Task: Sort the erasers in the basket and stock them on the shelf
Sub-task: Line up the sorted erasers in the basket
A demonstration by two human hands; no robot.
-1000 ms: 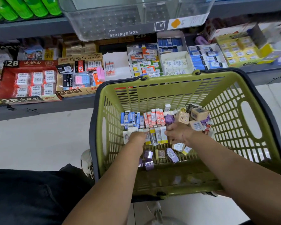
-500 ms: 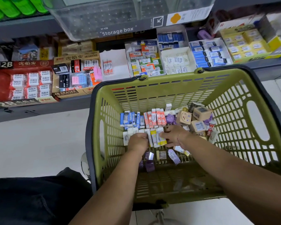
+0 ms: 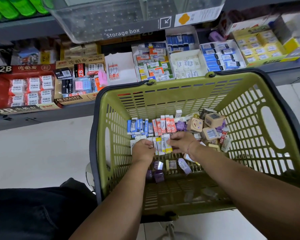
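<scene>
A green basket point(image 3: 256, 135) stands on the floor in front of the low shelf point(image 3: 42, 116). Inside lie rows of blue erasers point(image 3: 139, 126), red-orange erasers point(image 3: 164, 126), and a row of white and yellow erasers point(image 3: 163, 144), plus beige cube erasers point(image 3: 210, 125) and loose purple ones point(image 3: 158, 175). My left hand point(image 3: 142, 149) grips the left end of the white and yellow row. From the other side my right hand point(image 3: 182, 142) holds the row's right end with curled fingers.
The shelf holds open display boxes: a red 2B box point(image 3: 22, 87), a 4B eraser box point(image 3: 80, 80), a nearly empty white box point(image 3: 121, 68), mixed, white, blue and yellow eraser boxes to the right. A clear storage box point(image 3: 121, 18) overhangs. My dark trouser leg is at lower left.
Both hands have closed in on the white and yellow row; the right hand moved left and down from the purple erasers. The basket's view shifted slightly with my head.
</scene>
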